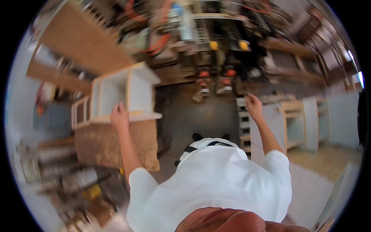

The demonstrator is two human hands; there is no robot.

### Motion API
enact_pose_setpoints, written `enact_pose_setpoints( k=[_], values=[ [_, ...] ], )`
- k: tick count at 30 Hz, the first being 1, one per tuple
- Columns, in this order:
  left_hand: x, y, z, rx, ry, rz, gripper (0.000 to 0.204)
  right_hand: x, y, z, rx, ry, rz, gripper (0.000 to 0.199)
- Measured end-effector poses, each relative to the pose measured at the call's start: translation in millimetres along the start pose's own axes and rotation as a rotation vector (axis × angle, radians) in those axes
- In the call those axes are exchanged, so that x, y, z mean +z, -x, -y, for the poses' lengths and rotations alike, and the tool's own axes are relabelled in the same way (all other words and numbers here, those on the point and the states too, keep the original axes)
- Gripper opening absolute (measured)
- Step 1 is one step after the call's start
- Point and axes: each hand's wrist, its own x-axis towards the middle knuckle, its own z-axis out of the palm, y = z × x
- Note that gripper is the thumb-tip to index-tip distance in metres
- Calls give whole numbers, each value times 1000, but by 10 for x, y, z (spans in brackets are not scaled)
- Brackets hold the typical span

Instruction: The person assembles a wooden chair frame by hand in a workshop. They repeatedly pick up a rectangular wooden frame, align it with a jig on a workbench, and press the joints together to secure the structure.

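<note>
Head view | we found left hand (119,117) clamped on white cabinet (123,92), right hand (254,106) gripping white panel (270,123) | step judged: positioning parts; next calls for steady lift.

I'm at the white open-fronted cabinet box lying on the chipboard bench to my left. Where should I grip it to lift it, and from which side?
Probably by the near lower edge rail of the white cabinet box, where the left hand already rests, coming from the person's own side. The box lies with its open compartments facing up, so its thin walls and rails give edges that fingers can hook over. The right hand is away at the white panels.
</note>
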Motion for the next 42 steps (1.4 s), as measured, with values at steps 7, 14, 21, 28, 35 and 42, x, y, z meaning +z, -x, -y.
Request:
enact_pose_setpoints(
  k=[7, 14, 21, 28, 35, 42],
  values=[
    [1368, 1775, -1572, 45, 852, 812, 18, -1092, 387, 1329, -539, 425, -130, 26],
    [2122, 3087, -2525, 292, 739, 1293, 20, -3546, 1657, 2006, -638, 993, -867, 36],
    [2472, 3739, -2994, 469, 676, 1518, 22, -4928, 3888, 1670, 128, 1420, -1146, 57],
    [1979, 4387, -3921, 854, 576, 1522, 27, -4905, 4362, 1625, 207, 1389, -994, 35],
    [1306, 4426, -4329, 771, 825, 1740, 35, -4366, 3290, 2359, -122, 1512, -869, 44],
    [594, 3664, -4617, 568, 1445, 1815, 68, -3363, 1639, 2623, -717, 1242, -469, 45]
  ],
)
